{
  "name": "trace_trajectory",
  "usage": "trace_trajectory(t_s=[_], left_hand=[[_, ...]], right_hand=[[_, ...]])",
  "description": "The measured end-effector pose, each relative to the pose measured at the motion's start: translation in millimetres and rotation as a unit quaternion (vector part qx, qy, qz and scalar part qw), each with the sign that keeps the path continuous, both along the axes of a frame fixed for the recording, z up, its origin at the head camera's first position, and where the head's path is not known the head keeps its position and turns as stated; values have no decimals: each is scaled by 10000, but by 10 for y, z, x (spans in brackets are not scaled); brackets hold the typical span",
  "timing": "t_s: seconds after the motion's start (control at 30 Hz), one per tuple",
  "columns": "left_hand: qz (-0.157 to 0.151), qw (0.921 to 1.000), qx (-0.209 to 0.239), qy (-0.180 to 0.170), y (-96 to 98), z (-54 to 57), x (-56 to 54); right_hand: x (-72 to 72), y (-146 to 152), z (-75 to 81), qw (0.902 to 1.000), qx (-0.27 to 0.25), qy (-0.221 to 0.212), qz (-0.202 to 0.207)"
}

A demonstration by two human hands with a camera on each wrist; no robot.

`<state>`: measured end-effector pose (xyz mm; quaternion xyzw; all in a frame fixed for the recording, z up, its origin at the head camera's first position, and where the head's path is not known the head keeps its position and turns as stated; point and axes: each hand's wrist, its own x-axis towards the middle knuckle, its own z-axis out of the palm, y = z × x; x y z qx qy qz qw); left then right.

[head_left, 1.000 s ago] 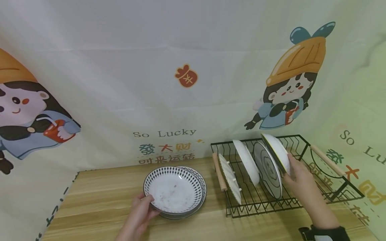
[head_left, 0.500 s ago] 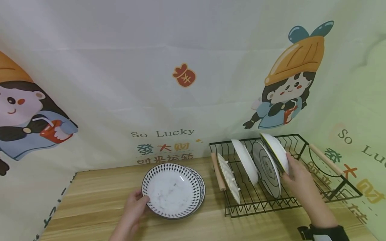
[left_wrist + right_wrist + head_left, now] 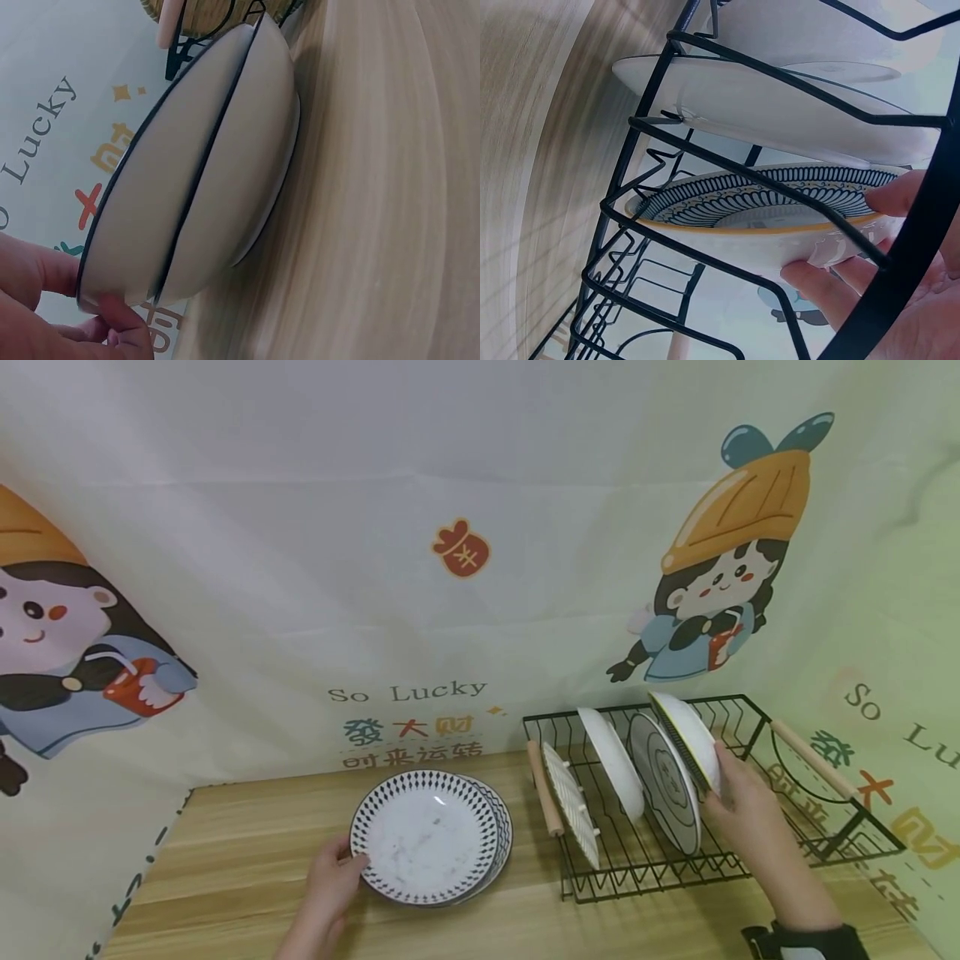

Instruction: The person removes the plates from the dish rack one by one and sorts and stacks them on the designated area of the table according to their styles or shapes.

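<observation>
Here, your left hand (image 3: 333,877) and right hand (image 3: 741,797) grip well apart from each other.
With the left you pinch the diamond-rimmed bowl (image 3: 426,837) by its left edge, above a second dish (image 3: 506,835) on the wooden table (image 3: 225,860); with the right, the yellow-rimmed bowl (image 3: 696,739), tilted in the wire rack (image 3: 842,835) beside the ringed plate (image 3: 666,789).

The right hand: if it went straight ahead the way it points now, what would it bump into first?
The right hand would meet the yellow-rimmed bowl it pinches. Beyond that, the patterned plate might come next, though depth is unclear.
</observation>
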<state>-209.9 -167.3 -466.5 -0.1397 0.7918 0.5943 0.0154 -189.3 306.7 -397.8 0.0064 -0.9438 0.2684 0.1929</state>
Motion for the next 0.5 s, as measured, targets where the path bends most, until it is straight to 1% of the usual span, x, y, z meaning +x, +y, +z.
trace_trajectory(t_s=[0.23, 0.37, 0.5], left_hand=[[-155, 9993, -299, 175, -16, -80, -15], [-182, 9964, -773, 306, 9, -104, -26], [-226, 9933, -1079, 345, 37, -119, -43]], right_hand=[[2, 4, -5, 10000, -7, 2, -7], [1, 3, -13, 10000, -19, 12, -21], [0, 2, -17, 10000, -15, 16, -30]])
